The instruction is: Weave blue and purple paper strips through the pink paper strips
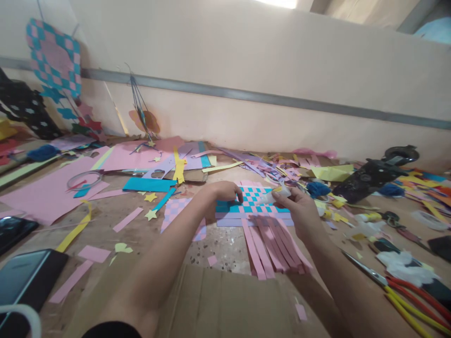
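Note:
A woven sheet of blue and pink paper strips lies on the work surface, with long pink strips hanging loose toward me. Lilac strips run along its near side. My left hand rests at the sheet's left part, fingers bent down onto the blue strips; whether they pinch one is too small to tell. In my right hand is a small translucent glue bottle, its tip pointing left and down over the weave.
Scissors with red and yellow handles lie at the right. Paper scraps are heaped behind the weave. Cardboard lies in front. A dark box stands left; a black tape dispenser stands back right.

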A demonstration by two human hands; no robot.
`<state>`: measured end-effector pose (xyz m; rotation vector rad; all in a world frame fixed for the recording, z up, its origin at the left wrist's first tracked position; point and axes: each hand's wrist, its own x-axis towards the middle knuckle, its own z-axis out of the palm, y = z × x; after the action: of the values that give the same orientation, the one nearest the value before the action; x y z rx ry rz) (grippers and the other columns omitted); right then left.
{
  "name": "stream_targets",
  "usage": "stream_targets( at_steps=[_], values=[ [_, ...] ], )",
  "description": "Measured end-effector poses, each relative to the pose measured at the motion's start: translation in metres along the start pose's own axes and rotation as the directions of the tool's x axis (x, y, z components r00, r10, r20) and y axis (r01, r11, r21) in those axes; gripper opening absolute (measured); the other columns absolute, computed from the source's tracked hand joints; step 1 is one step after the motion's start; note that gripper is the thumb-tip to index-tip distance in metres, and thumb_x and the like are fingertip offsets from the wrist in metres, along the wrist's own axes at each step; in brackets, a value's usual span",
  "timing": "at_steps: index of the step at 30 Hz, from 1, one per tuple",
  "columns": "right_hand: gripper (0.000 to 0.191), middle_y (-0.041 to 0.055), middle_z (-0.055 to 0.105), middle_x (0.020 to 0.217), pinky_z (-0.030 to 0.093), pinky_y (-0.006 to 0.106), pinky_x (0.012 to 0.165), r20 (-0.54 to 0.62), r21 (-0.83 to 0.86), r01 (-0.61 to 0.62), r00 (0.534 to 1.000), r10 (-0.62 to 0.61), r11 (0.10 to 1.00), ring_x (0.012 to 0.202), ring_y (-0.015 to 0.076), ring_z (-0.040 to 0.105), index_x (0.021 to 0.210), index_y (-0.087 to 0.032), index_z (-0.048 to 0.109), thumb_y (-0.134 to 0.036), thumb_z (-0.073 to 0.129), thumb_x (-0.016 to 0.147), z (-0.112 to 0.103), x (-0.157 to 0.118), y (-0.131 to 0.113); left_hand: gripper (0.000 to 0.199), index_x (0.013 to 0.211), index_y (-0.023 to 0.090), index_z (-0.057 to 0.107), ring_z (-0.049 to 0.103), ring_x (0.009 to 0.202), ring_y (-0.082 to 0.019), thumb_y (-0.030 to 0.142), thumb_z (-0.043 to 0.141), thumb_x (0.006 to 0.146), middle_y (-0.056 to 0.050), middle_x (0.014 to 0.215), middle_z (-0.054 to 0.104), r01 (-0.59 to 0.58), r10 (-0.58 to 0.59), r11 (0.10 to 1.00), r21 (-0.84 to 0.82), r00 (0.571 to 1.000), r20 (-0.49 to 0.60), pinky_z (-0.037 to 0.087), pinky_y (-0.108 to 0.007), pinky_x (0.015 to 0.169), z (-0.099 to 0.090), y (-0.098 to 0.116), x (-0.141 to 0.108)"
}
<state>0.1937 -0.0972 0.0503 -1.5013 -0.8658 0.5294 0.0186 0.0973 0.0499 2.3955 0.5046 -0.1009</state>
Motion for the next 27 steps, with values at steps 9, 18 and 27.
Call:
stream_targets(
  at_steps=[9, 18, 27],
  values=[
    [0.049, 0.0017, 0.07, 0.078, 0.054, 0.029, 0.064, 0.036, 0.001, -0.009, 0.999, 0.009, 1.0, 0.07, 0.0172, 0.062, 0.089, -0.02, 0.079, -0.06, 0.094, 0.064, -0.002, 0.002, 0.007, 0.033, 0.103, 0.022, 0.083, 0.071, 0.093, -0.022, 0.018, 0.062, 0.079, -0.005, 0.108, 0.081, 0.107, -0.12, 0.968, 0.227, 0.992, 0.045, 0.049, -0.027, 0.075, -0.012, 0.016, -0.013],
    [0.052, 0.0028, 0.072, 0.08, 0.057, 0.031, 0.066, 0.041, 0.031, -0.021, 0.999, 0.02, 0.999, 0.073, 0.0183, 0.064, 0.089, -0.02, 0.079, -0.061, 0.095, 0.062, 0.0, 0.003, 0.012, 0.041, 0.118, 0.018, 0.076, 0.072, 0.101, -0.024, 0.021, 0.074, 0.077, -0.009, 0.119, 0.079, 0.299, -0.231, 0.894, 0.334, 0.946, -0.227, 0.049, -0.028, 0.075, -0.026, -0.008, -0.033],
    [0.05, 0.0018, 0.069, 0.079, 0.055, 0.029, 0.064, 0.011, 0.06, 0.006, 1.0, -0.007, 0.998, 0.073, 0.0171, 0.061, 0.087, -0.02, 0.079, -0.06, 0.096, 0.062, 0.005, -0.003, 0.008, 0.05, 0.124, 0.019, 0.072, 0.068, 0.106, -0.026, 0.021, 0.077, 0.074, -0.01, 0.118, 0.075, 0.26, -0.191, 0.899, 0.353, 0.957, -0.219, 0.049, -0.029, 0.08, -0.022, -0.006, -0.028]
  ],
)
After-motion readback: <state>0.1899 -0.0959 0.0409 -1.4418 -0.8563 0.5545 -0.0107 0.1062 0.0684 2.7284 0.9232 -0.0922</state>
